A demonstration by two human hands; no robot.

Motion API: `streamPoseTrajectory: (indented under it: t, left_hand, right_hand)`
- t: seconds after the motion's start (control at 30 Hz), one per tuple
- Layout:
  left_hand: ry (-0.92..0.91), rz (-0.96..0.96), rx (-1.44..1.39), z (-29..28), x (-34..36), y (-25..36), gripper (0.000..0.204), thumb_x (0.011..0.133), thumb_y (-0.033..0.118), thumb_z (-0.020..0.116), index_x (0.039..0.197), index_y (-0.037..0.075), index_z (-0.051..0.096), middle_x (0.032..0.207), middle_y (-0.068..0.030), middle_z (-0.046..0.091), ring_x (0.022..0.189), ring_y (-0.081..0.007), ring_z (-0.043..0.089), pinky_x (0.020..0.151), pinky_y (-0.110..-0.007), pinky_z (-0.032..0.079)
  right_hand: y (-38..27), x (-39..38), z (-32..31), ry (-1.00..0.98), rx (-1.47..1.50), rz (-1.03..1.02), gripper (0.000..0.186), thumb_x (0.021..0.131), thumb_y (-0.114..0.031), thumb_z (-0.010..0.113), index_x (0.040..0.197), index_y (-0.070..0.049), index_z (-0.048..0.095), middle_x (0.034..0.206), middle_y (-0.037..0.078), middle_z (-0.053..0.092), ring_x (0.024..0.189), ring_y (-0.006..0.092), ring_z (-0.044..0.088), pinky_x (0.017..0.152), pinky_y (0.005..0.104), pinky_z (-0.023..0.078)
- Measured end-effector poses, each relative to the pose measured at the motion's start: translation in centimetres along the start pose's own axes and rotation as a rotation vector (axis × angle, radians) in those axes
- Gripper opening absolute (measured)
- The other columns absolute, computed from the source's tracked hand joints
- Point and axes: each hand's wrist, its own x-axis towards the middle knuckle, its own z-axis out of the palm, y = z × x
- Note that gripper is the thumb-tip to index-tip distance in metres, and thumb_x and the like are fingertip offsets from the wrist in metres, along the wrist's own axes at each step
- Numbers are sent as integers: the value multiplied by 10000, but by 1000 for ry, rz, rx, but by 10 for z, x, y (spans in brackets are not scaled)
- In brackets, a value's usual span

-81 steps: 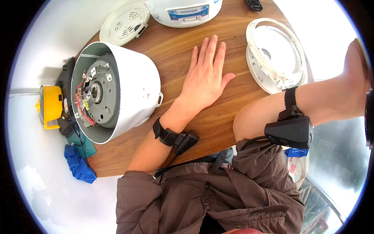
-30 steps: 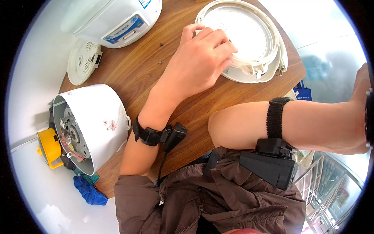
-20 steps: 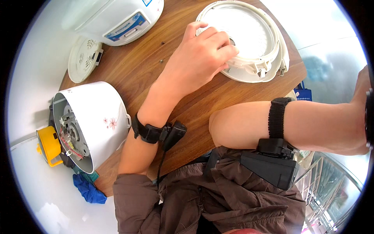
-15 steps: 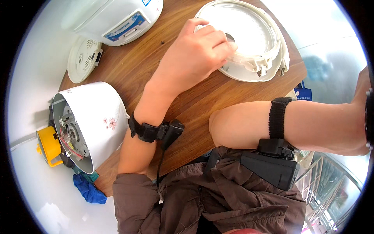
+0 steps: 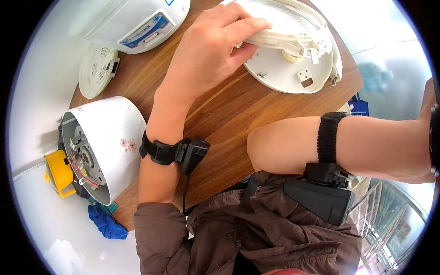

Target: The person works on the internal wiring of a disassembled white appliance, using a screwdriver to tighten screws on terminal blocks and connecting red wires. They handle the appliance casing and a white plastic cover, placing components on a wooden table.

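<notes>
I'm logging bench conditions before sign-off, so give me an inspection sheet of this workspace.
Surface: brown wooden table.
Job's things: white ringed part, tilted, its near edge above a white round base with small screws on it.
Clutter: flowered white shell on its side, white appliance, vented lid, yellow container, blue cloth.
Hands: left hand grips the ringed part's rim; right hand mostly cut off at the right edge, hold unclear.
Cables: black cable from the left wrist device; red wires inside the shell.
Surroundings: pale wall left; blue bag and metal rack right.
</notes>
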Motion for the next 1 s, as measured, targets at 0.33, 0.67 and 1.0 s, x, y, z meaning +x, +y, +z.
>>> streamPoseTrajectory:
  t: [0.33, 0.67, 1.0]
  left_hand:
    - [-98, -49, -51, -2, -3, -4, 405, 785, -25, 796, 1183, 15, 732, 1019, -122, 641, 938, -296, 649, 800, -371, 557]
    - [-14, 30, 71, 12, -18, -12, 372, 757, 112, 836, 1120, 101, 760, 981, -36, 687, 923, -260, 653, 879, -392, 509]
    - [-113, 46, 102, 26, -30, -9, 466, 753, 92, 830, 1208, 150, 744, 990, -32, 685, 950, -258, 632, 904, -398, 490]
  right_hand:
    - [1, 3, -4, -74, 35, 52, 214, 741, -115, 730, 919, -22, 803, 876, 211, 753, 799, 413, 705, 681, 492, 563]
    - [-1, 8, -12, -195, 66, 129, 210, 788, -131, 710, 950, -40, 806, 919, 198, 760, 828, 399, 711, 694, 499, 563]
    - [-11, 2, -22, -148, 41, 151, 184, 791, -114, 701, 925, -40, 803, 906, 191, 762, 837, 396, 715, 711, 501, 568]
